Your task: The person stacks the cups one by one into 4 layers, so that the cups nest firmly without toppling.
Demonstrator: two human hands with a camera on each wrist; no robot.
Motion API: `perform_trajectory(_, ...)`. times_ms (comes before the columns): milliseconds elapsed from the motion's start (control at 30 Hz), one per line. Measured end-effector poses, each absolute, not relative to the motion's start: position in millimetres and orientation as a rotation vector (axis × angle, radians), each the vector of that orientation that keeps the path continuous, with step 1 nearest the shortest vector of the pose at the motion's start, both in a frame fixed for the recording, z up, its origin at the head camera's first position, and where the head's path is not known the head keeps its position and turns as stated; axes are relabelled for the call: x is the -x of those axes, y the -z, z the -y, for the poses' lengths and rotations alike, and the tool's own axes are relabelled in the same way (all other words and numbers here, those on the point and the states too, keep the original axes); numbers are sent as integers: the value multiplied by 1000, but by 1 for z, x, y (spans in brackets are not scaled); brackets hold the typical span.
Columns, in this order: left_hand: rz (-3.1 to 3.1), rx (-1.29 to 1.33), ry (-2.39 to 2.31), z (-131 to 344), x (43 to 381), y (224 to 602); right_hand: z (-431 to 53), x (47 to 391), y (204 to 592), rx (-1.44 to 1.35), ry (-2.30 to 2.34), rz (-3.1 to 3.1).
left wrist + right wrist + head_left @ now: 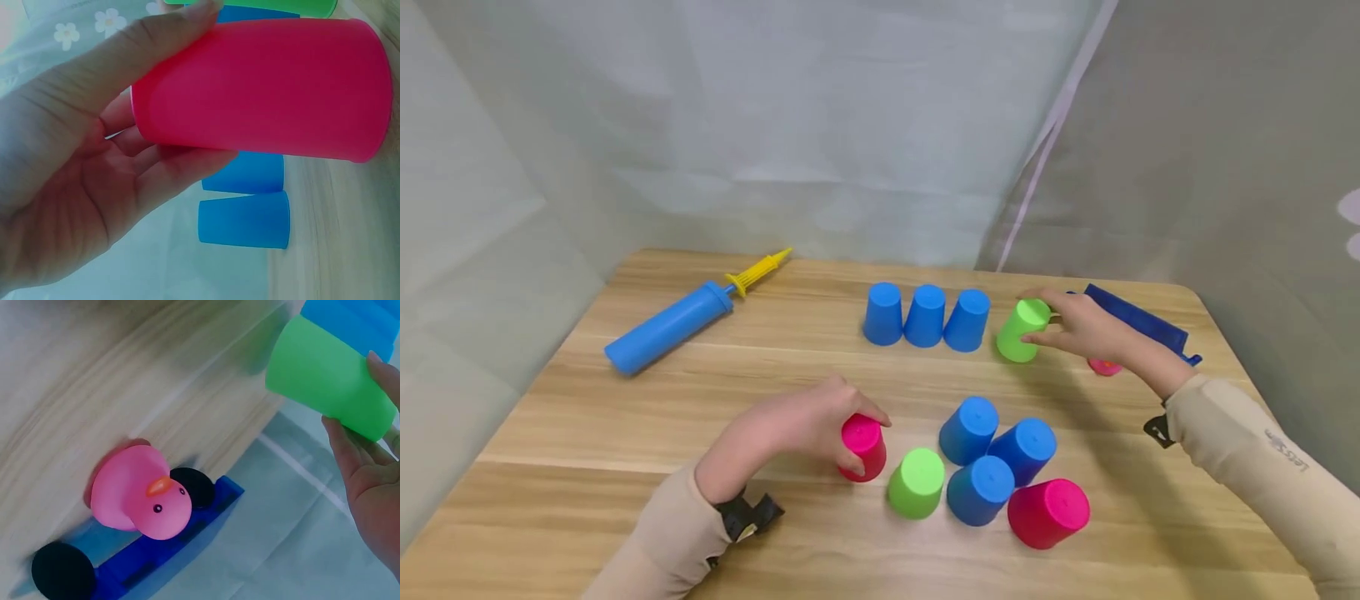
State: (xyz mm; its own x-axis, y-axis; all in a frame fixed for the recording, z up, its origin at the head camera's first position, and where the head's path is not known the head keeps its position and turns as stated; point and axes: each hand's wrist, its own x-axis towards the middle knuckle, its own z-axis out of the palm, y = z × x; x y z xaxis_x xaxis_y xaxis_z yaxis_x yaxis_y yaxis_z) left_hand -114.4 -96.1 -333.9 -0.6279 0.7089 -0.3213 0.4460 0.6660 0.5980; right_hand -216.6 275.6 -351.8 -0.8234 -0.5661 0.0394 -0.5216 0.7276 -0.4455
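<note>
My left hand (808, 423) grips an upside-down red cup (863, 448) by its sides, thumb and fingers on opposite walls; the same red cup (262, 90) fills much of the left wrist view. At the back right, my right hand (1078, 327) holds a light green cup (1019, 332), also bottom up and slightly tilted. Left of it stand three blue cups (925, 317) in a row. Between the hands are another green cup (917, 483), three blue cups (981, 490) grouped together, and a second red cup (1048, 513).
A blue hand pump (670, 327) with a yellow nozzle lies at the left. Beyond the right hand are a pink rubber duck (134, 490) and a dark blue object with black wheels (62, 570). Cloth walls enclose the wooden table (625, 500) at the back and sides.
</note>
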Motion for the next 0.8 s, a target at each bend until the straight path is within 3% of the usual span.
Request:
perform_trajectory(333, -2358, -817, -571, 94, 111, 331, -273, 232, 369, 869, 784, -2770)
perform_trajectory(800, -2381, -809, -570, 95, 109, 331, -267, 227, 380, 847, 901, -2801)
